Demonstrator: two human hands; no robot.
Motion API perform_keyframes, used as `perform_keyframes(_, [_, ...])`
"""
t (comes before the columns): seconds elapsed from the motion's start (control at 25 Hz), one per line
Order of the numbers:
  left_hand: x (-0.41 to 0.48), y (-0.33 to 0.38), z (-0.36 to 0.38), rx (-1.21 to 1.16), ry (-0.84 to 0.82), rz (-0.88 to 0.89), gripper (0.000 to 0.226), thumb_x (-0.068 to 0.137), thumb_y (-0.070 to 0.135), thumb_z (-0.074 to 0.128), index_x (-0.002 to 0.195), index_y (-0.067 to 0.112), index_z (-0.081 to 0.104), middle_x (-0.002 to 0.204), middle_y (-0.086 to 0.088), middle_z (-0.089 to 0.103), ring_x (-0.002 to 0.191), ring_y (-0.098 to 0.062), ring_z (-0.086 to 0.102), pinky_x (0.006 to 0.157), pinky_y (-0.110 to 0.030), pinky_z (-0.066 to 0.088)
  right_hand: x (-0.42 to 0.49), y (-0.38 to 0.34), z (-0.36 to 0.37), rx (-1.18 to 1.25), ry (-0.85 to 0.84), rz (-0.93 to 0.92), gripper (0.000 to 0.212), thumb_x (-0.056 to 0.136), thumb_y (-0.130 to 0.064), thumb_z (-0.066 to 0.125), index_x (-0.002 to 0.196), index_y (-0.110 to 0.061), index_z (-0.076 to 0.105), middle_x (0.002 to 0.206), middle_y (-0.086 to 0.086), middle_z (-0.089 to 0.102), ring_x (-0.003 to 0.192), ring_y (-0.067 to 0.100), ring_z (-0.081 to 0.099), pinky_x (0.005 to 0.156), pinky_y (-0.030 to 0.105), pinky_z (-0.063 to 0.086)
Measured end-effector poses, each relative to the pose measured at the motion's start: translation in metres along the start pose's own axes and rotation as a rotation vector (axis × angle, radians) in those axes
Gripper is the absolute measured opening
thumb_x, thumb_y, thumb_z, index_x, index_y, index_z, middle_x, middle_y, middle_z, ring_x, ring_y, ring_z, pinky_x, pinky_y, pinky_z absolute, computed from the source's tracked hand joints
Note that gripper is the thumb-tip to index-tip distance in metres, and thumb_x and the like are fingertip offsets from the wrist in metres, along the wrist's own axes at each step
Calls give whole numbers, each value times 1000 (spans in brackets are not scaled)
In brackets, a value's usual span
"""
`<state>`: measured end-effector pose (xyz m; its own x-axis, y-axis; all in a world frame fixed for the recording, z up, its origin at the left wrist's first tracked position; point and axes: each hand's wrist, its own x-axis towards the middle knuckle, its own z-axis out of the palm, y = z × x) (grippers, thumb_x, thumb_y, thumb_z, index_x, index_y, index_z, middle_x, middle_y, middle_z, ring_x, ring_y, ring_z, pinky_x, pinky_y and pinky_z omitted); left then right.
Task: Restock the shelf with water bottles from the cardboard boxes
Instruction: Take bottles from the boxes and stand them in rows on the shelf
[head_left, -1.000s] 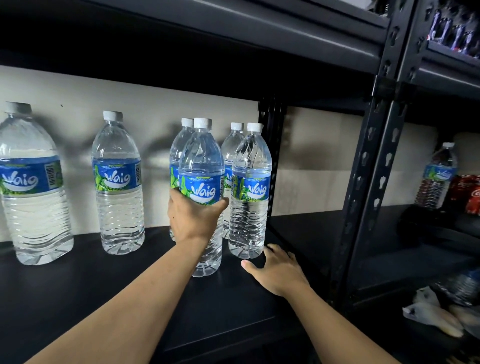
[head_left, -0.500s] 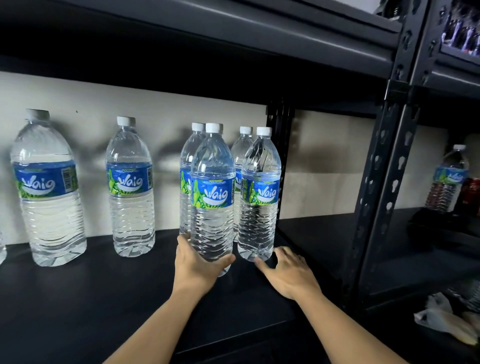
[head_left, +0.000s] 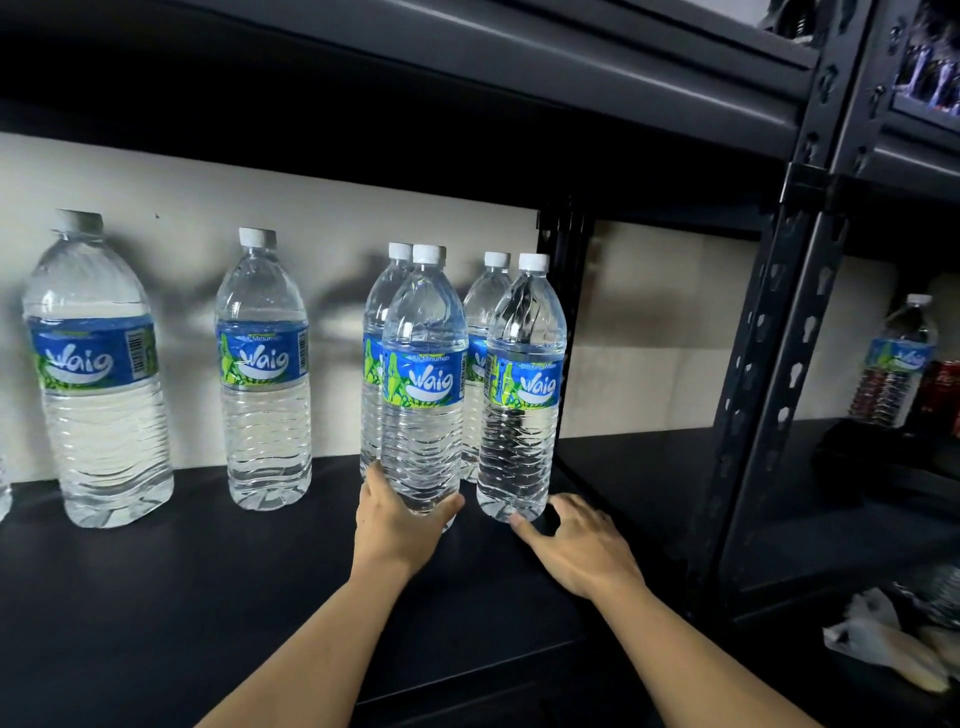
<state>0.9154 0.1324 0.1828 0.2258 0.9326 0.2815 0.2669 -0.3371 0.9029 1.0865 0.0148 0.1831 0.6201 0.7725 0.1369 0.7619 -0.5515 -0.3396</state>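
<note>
A person's left hand (head_left: 400, 525) wraps around the foot of a water bottle (head_left: 423, 384) standing on the black shelf (head_left: 208, 597), while the right hand (head_left: 576, 551) lies loose and spread just right of it, thumb at the base of a neighbouring bottle (head_left: 522, 395).

This looks like a shop or its stockroom. Black metal racking with slotted posts (head_left: 769, 395) runs in bays along a plain pale wall (head_left: 649, 338). On the shelf (head_left: 208, 597) stands bottle (head_left: 265, 364) after bottle of water, all with the same blue Waig label turned outward. The right bay holds red-labelled drinks (head_left: 946, 389), and more packaged goods (head_left: 930, 67) sit on the rack above.
</note>
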Motion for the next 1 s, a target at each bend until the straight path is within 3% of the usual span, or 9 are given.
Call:
perform_keyframes(0.4, [-4,0,1,18,44,-7,98,72,45,84,148,11,31,143,-11,46,136,-28,41,109,-38,36,1,1,2,9,31,11,87,79,-87,31,144,-31,44,153,-10,39,137,22,40,108,38,36])
perform_keyframes(0.52, [-4,-1,1,32,54,-6,99,72,46,84,148,11,31,143,-10,46,137,-27,40,109,-38,35,-1,-1,1,-16,68,-21,77,81,-83,34,135,-32,55,145,-11,48,130,22,47,104,35,39])
perform_keyframes(1.0, [0,-1,-6,98,-42,-59,114,65,48,88,152,10,25,145,-12,45,139,-30,39,113,-39,35,-12,-10,-9,-102,52,-55,73,88,-75,37,140,-25,51,147,-3,47,134,22,43,110,35,31])
